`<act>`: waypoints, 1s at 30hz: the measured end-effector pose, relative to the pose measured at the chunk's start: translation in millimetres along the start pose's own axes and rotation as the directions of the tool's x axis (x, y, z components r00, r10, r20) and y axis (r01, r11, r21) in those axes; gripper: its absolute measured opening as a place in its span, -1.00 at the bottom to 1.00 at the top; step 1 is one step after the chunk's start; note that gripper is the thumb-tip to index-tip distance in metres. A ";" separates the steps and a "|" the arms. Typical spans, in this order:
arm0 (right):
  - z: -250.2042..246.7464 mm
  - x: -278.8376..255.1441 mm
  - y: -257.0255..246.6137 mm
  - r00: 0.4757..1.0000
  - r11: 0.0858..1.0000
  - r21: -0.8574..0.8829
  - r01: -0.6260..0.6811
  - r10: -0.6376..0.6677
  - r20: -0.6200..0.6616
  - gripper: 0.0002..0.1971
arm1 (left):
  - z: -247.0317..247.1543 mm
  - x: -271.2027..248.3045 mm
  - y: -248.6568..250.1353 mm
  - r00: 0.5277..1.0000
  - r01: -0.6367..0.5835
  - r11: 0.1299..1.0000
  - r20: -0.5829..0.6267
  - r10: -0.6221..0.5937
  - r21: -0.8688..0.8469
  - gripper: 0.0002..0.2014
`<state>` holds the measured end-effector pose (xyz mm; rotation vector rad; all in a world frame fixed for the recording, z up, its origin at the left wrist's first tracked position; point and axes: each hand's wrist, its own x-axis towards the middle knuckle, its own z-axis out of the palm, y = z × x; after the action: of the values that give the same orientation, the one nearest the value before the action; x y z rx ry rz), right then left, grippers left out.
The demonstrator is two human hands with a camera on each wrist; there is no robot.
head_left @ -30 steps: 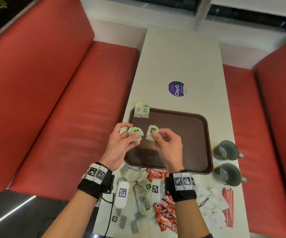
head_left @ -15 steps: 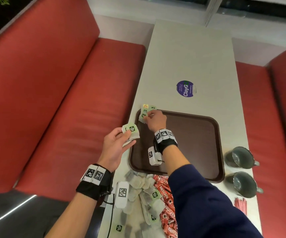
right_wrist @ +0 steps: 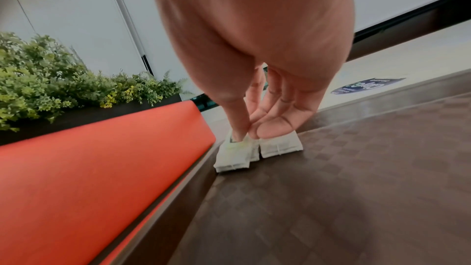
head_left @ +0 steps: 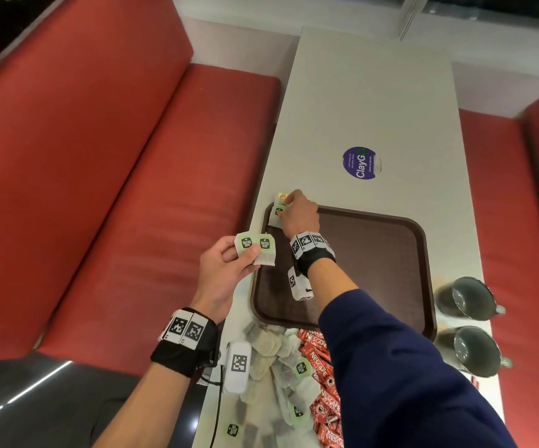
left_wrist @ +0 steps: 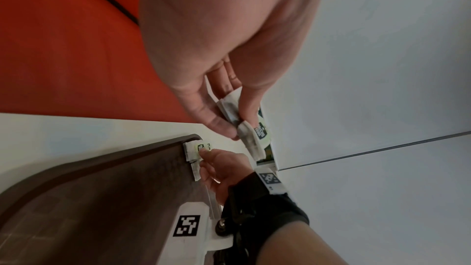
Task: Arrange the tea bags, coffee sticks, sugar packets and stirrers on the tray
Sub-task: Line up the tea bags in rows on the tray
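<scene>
Two tea bags (head_left: 255,248) are pinched between thumb and fingers of the left hand (head_left: 222,273), held above the table edge just left of the brown tray (head_left: 374,270). At the tray's far left corner, a small row of tea bags (head_left: 277,212) is pressed down by the right hand (head_left: 298,215) — thumb and fingertips curled onto the nearest bag. More tea bags and red coffee sticks (head_left: 321,376) are piled on the table (head_left: 374,108) near the tray's near edge — two grey cups (head_left: 470,324) are seen at the right.
</scene>
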<state>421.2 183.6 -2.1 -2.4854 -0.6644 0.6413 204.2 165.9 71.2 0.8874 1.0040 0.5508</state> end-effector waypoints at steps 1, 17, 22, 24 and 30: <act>-2.0 -3.0 -0.5 0.999 0.999 0.037 0.012 -0.011 -0.031 -0.72 | 0.7 0.5 0.2 1.000 -0.006 1.000 -0.001 0.006 0.004 -0.75; -42.4 -136.3 40.9 0.997 0.751 0.658 0.055 -0.082 0.011 -0.66 | 32.5 35.2 -16.8 0.996 -0.083 0.972 -0.005 0.086 0.218 -0.80; -41.0 -120.1 55.2 0.998 0.781 0.623 0.049 -0.020 -0.053 -0.83 | 41.0 61.1 -27.0 0.997 -0.071 0.934 0.057 0.055 0.349 -0.91; -40.2 -108.3 61.2 0.996 0.796 0.604 0.023 0.033 -0.081 -0.86 | 42.8 75.4 -27.4 0.997 -0.073 0.892 0.067 0.049 0.446 -0.88; -30.0 -64.6 69.9 0.983 0.830 0.557 -0.042 0.134 -0.126 -0.77 | 45.5 111.8 -14.5 0.988 -0.144 0.566 0.086 0.129 0.812 -0.74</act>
<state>410.6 84.4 2.2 -1.9982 -0.2478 0.5608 295.4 224.7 16.4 1.8230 1.1922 0.1635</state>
